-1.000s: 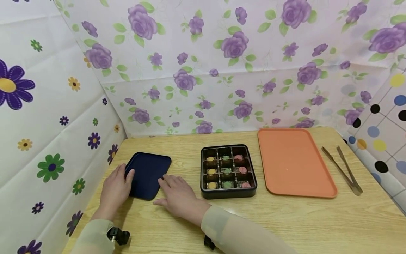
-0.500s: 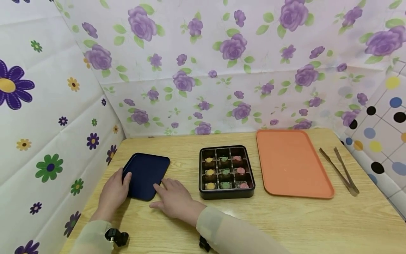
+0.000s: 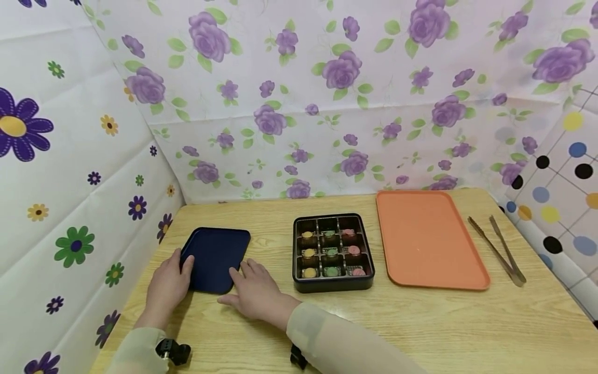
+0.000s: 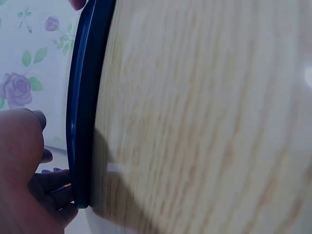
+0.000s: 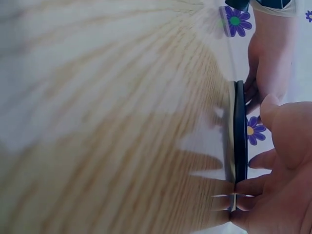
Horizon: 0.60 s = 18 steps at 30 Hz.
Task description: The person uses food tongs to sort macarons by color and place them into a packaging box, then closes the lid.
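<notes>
A small navy-blue tray (image 3: pixel 217 259) lies flat at the left of the wooden table. My left hand (image 3: pixel 165 283) rests at its left edge, thumb on the near side of the rim. At its right edge is my right hand (image 3: pixel 259 293), fingertips touching the rim and thumb spread out over the table. In the left wrist view the tray (image 4: pixel 87 107) appears edge-on, beside the fingers of the left hand (image 4: pixel 19 165). The right wrist view shows extended fingers of the right hand (image 5: pixel 292 180) against the tray's edge (image 5: pixel 240 136). Neither hand lifts it.
Right of the hands stands a black divided box (image 3: pixel 334 284) holding several small yellow, green and pink round pieces resembling mooncakes. An orange tray (image 3: pixel 430 239) lies farther right, with metal tongs (image 3: pixel 517 278) beside it. Flowered cloth walls (image 3: pixel 261 171) rise behind and at the left.
My right hand has shifted slightly left along the navy tray's edge. The view has moved a little; the tray, box and tongs keep their places on the table.
</notes>
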Motion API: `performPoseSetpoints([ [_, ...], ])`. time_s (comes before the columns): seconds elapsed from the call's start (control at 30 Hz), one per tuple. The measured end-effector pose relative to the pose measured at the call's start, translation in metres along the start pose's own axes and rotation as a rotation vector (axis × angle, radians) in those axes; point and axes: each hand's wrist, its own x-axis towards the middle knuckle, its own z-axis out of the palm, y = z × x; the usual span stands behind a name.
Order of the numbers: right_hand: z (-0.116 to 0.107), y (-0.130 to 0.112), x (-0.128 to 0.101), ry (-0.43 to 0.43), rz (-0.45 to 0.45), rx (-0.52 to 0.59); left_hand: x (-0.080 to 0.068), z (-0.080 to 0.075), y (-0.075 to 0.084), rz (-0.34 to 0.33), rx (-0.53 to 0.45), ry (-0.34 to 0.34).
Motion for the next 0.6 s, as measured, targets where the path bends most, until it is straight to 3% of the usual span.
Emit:
performPoseSetpoints([
  [0.43, 0.001, 0.0, 0.008, -0.028, 0.075, 0.224, -0.004, -0.001, 0.007, -0.063, -0.057, 0.031],
  [0.6, -0.002, -0.002, 0.004, 0.012, 0.119, 0.327, -0.007, -0.001, 0.013, -0.088, -0.108, 0.032],
])
